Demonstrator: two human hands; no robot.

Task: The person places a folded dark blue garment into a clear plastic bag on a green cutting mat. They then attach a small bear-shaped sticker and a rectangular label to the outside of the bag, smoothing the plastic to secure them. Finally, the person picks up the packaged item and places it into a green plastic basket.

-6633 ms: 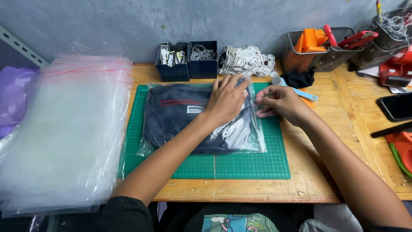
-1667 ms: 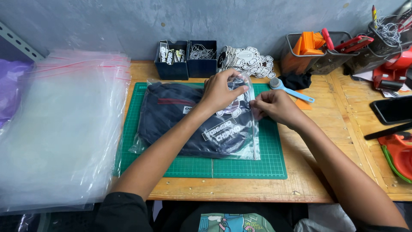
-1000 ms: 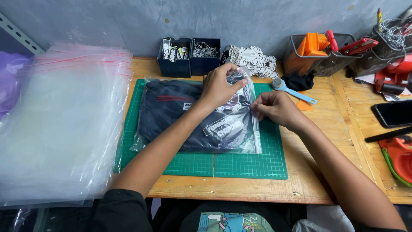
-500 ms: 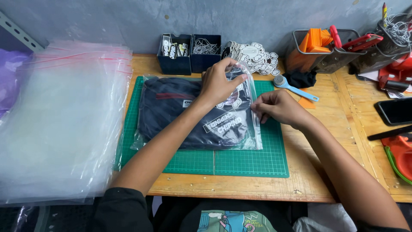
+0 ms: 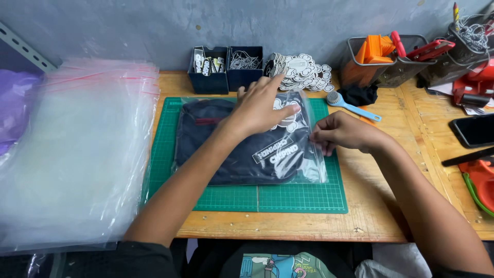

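Left hand (image 5: 262,105) lies spread flat, steadying the bagged dark garment (image 5: 242,144), while right hand (image 5: 339,133)'s grip pinches its three-o'clock edge.

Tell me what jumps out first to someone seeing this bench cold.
First the clear bag with a dark folded garment inside, lying on the green cutting mat mid-table; the left hand presses flat on it while the right hand pinches its right edge. Next, the big stack of empty plastic bags filling the left side. Along the back wall sit two dark bins and a heap of round white tags.
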